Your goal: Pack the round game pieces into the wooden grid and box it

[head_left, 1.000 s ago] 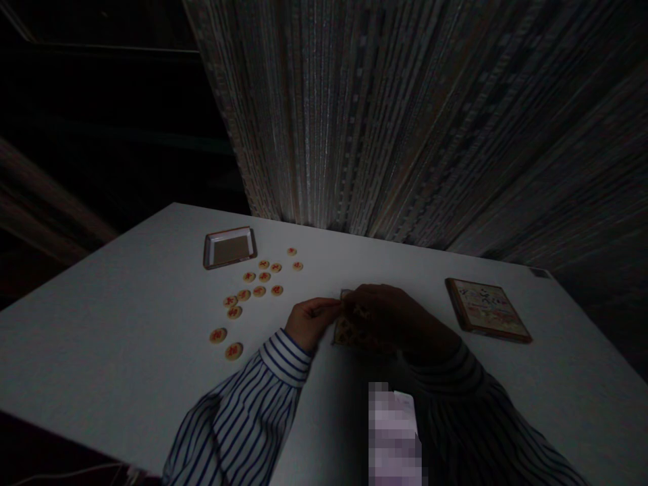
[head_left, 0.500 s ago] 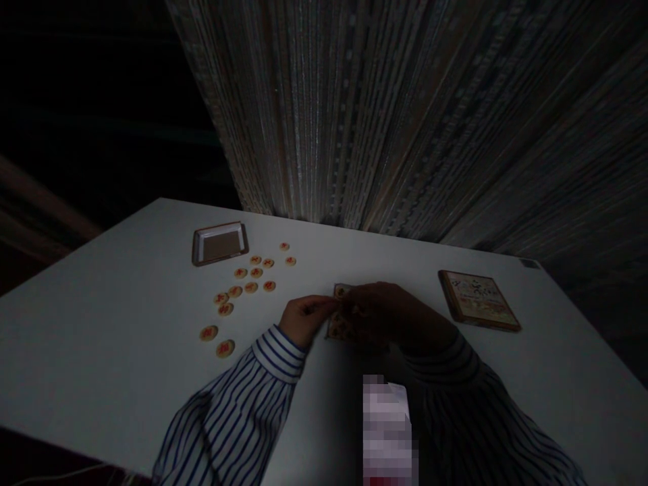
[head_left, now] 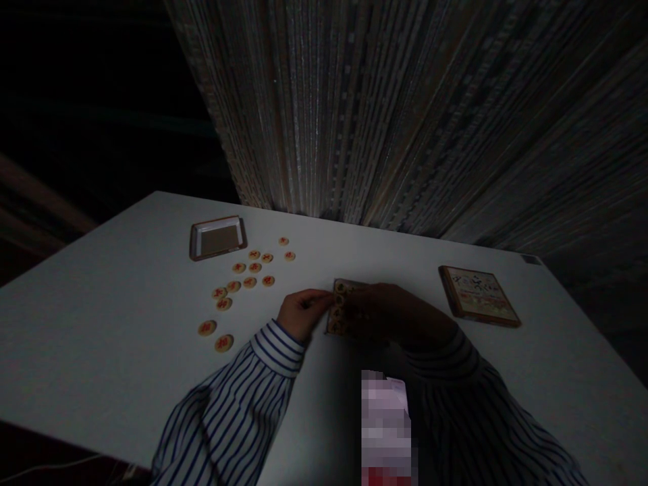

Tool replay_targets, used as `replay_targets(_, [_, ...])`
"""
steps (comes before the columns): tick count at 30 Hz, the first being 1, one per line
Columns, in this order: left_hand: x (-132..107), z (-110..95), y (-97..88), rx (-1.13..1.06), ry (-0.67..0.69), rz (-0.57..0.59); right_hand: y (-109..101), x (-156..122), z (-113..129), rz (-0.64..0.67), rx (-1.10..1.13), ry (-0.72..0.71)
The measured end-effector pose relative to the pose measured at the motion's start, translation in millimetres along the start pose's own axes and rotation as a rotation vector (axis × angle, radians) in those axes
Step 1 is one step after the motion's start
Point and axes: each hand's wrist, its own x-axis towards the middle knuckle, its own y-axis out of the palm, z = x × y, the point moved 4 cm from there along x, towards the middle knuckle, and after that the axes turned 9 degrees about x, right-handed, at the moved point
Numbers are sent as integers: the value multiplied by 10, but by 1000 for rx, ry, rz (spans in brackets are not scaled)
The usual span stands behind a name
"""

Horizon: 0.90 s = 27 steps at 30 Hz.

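Note:
A small shallow box (head_left: 329,329) with round xiangqi pieces (head_left: 337,313) in it lies in front of me on the table. My left hand (head_left: 304,312) pinches the box's left edge, its thumb and fingers pressed together. Over the right part of the box is my right hand (head_left: 392,312), curled, in deep shadow. What its fingers hold, if anything, is hidden. Loose xiangqi pieces with red characters (head_left: 250,282) are spread to the left of my left hand, several of them, lying flat and apart from it.
An open tray-like box lid (head_left: 194,241) stands at the back left of the white table (head_left: 116,324). On the right lies a flat box with a printed cover (head_left: 483,295). A pixelated pale object (head_left: 385,425) is near me. String curtains (head_left: 324,121) hang behind the table.
My left hand has shifted slightly left, and more of the pieces in the box's left part shows. My right hand stays over the box. The whole view has moved a little.

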Motion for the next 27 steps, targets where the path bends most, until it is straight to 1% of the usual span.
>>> replay_targets(4, [4,2,-7,19,14,-10,53,17,-14,22,-27,-5])
replay_targets(7, [2,-2,-13,39,24,-19,91,26,-33,4,-47,-14])
replay_targets(14, [6,9,-32,73,22,-49,196,31,-62,27,2,-93])
replay_targets(18, [7,10,-44,99,18,-68,211,39,-59,12,5,-125])
replay_targets(22, [12,10,-67,133,15,-103,227,44,-35,43,27,-151])
replay_targets(27, [25,22,-83,196,42,-113,239,43,-50,-32,7,-163])
